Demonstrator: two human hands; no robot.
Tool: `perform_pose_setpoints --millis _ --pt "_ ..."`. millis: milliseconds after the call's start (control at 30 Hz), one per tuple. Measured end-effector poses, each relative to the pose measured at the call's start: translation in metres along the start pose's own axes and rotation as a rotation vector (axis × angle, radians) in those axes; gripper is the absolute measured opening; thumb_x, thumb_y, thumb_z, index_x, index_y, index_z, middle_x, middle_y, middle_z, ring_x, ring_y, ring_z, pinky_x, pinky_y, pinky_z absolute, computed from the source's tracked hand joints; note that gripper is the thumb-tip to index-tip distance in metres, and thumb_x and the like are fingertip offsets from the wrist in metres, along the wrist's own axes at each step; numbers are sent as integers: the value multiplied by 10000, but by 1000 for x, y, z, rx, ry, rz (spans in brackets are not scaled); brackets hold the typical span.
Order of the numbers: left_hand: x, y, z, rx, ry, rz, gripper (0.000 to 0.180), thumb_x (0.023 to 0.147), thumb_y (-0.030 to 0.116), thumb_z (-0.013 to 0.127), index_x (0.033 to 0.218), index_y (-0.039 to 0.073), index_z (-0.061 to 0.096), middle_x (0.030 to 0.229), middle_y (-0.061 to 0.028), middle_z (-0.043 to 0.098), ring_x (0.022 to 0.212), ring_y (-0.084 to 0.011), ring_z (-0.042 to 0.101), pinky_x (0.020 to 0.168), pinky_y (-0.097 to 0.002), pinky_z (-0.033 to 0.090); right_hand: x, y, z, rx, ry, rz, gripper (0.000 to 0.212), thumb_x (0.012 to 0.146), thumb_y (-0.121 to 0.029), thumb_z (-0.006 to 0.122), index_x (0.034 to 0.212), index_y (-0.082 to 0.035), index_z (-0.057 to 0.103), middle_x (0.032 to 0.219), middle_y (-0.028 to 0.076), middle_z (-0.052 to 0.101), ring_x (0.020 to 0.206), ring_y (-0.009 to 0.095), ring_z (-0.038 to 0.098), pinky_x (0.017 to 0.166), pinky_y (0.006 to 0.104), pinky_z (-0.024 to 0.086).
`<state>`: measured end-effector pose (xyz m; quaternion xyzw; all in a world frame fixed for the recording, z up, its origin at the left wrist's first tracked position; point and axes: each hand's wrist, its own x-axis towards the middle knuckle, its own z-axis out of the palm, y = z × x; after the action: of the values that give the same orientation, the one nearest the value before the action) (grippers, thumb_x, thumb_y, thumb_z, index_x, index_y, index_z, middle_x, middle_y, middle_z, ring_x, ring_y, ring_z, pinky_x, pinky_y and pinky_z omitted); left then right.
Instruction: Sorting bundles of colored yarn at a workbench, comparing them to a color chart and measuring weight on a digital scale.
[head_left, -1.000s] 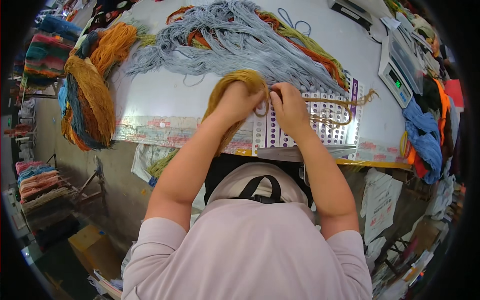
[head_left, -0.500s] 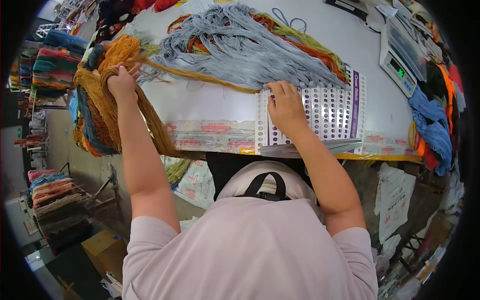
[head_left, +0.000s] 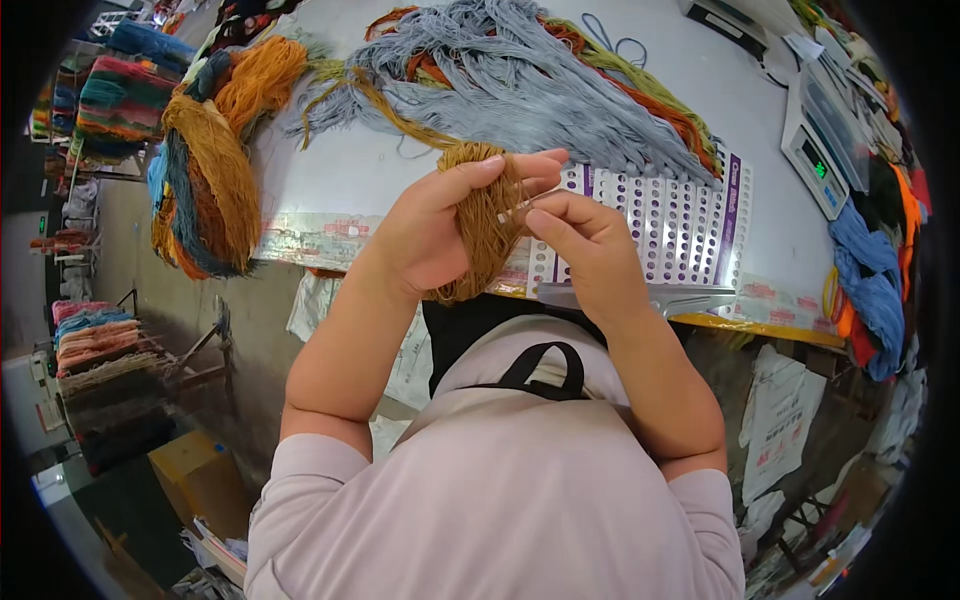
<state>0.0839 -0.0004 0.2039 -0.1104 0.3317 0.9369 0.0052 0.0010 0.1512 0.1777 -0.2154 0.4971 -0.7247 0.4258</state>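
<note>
A golden-brown skein of thread (head_left: 480,235) hangs from my left hand (head_left: 425,225), its thumb over the strands and its fingers stretched out behind them. At the skein's right side my right hand (head_left: 595,245) has thumb and forefinger pinched together on strands of it. The pinched spot is partly hidden by the fingers. Under and right of my right hand lie white thread cards (head_left: 680,225) with rows of punched holes and purple bands. Beyond them spreads a large bundle of grey-blue thread (head_left: 500,105), its tapered end reaching the cards, with orange and olive threads alongside.
Orange, brown and teal skeins (head_left: 210,160) hang over the table's left edge. A digital scale (head_left: 820,165) stands at the right, with blue thread (head_left: 865,260) below it. Grey flat strips (head_left: 690,298) lie along the front edge. Yarn racks (head_left: 120,110) stand far left.
My left hand has come from the hanging skeins at the left to the middle, bringing the brown skein. My right hand has left the card holes and now pinches the skein's strands.
</note>
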Motion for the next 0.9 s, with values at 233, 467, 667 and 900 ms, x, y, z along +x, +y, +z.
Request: perform_pose_setpoints --millis 233,467,667,900 --pt "-12 13 -2 90 58 -69 434 938 225 452 1259 -65 494 1310 -177 494 1139 -245 533 927 -364 460 -5 -3 2 161 -67 27 130 932 -86 529 918 13 612 909 73 647 862 132 601 826 272 476" --pt "-13 11 3 251 77 42 353 885 120 561 1196 -46 561 850 -47 554 703 -117 540 665 -272 467 -9 -10 4 117 -94 -6 134 919 -56 518 945 34 613 914 95 656 877 141 610 828 280 483" --pt "-14 13 6 220 68 17 353 910 149 524 1203 -47 551 966 -96 595 810 -157 591 740 -295 493 -8 -8 0 163 -98 19 137 907 -44 518 959 39 613 858 76 640 845 128 602 822 273 484" --pt "-13 14 2 160 -34 -116 551 957 280 381 1370 -82 341 1302 -182 494 1163 -235 522 968 -362 432 -3 -13 19 -137 68 112 171 861 -34 593 1025 10 614 863 1 612 722 50 521 676 196 415"
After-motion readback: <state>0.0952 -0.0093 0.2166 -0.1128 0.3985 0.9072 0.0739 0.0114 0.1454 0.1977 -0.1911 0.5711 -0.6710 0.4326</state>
